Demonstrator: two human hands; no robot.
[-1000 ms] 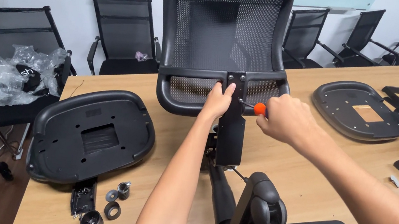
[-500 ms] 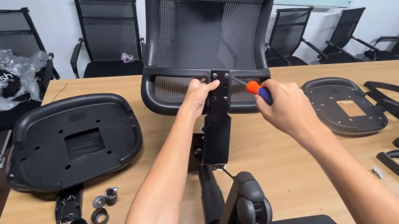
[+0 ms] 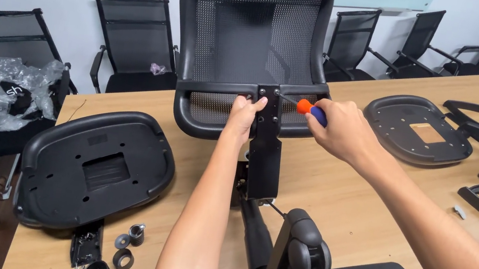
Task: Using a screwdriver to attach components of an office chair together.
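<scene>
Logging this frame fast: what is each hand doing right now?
Left hand: closed on the mesh backrest's lower frame beside the bracket.
Right hand: closed around an orange-handled screwdriver.

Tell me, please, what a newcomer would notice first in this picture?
The black mesh chair back stands upright in the middle of the wooden table. The left hand steadies its bracket while the right hand drives an orange-handled screwdriver into it.
</scene>
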